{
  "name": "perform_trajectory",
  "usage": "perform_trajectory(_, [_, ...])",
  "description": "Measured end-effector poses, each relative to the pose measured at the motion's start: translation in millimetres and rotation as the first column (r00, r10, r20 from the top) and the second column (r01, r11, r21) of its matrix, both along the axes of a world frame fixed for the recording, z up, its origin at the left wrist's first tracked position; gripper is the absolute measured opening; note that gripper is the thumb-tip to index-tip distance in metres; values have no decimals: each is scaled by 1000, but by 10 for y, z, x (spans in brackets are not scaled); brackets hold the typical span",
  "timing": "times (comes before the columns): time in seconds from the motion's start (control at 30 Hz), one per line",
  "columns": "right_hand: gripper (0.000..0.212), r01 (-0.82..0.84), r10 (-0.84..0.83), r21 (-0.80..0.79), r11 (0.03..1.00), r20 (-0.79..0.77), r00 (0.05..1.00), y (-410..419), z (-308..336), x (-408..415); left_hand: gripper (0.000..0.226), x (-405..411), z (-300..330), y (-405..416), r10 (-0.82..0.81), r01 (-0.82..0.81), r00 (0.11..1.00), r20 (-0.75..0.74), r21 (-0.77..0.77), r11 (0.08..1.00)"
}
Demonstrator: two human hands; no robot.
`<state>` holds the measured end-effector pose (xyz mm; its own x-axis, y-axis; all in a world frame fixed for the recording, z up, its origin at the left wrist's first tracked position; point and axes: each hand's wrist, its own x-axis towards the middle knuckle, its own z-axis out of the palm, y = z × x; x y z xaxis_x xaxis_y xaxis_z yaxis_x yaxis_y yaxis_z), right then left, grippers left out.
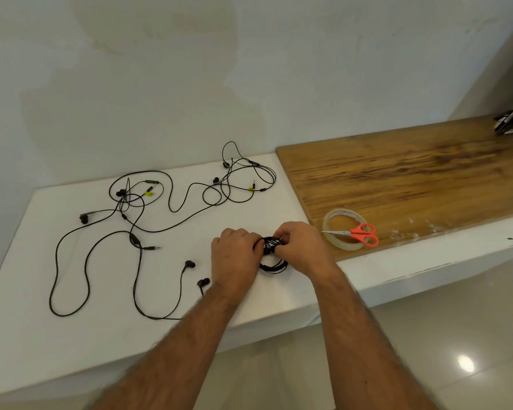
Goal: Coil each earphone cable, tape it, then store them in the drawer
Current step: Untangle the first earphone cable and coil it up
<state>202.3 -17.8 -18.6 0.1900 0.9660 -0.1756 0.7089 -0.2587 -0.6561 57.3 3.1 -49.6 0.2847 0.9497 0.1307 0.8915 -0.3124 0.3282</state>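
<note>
Two bare forearms reach in from the near edge of the white counter [27, 335], no sleeves anywhere up to where the view cuts them off. Dark hair runs along both. The left hand [234, 258] and right hand [301, 247] show no rings, no watch, no wristband. Knuckles and tendons stand out clearly.

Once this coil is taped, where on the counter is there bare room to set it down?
Bare room: the wooden board behind the tape roll and scissors, and the white counter along its near edge, left of the left hand. Crowded: the loose earphone cables from centre to back left. Both hands hold the coil.
</note>
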Motion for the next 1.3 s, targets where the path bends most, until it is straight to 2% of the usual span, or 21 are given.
perform_trajectory(0.1, [13,6,-6,-3,1000,-61,998,-3,-28,25,28,-14,-13,12,-14,14,1000,-5,-8,1000])
perform_trajectory(0.2, [19,-19,15,-30,999,-131,991,-4,-33,34,26,-32,-28,28,-24,24,1000,2,-17,1000])
perform_trajectory(0.33, [21,-1,-6,-50,999,-138,990,10,-50,74,27,-30,-37,24,-40,40,999,-1,-6,999])
perform_trajectory(0.5, [24,-12,7,-80,997,-56,998,19,-100,69,25,-26,-54,10,-33,33,999,0,13,999])
perform_trajectory(0.57, [24,32,-33,-62,998,-26,999,28,-119,68,26,-19,-52,5,-37,37,999,-11,18,999])
perform_trajectory(0.73, [3,122,-122,-14,992,-5,993,25,-125,96,28,-16,-41,11,-39,39,998,-39,8,999])
perform_trajectory(0.87, [8,109,-108,-12,994,4,994,-5,-126,117,29,-17,-47,-5,-14,16,998,-60,21,1000])
perform_trajectory(0.97, [14,88,-88,-8,996,-19,996,-18,-117,118,31,-31,-66,3,25,-24,1000,-9,10,1000])
perform_trajectory(1.17, [7,182,-181,6,983,124,976,-2,-111,24,27,-44,-109,8,21,-21,999,46,5,1000])
perform_trajectory(1.3, [10,181,-182,20,983,144,973,7,-96,-26,29,-29,-117,21,16,-16,999,42,-10,1000])
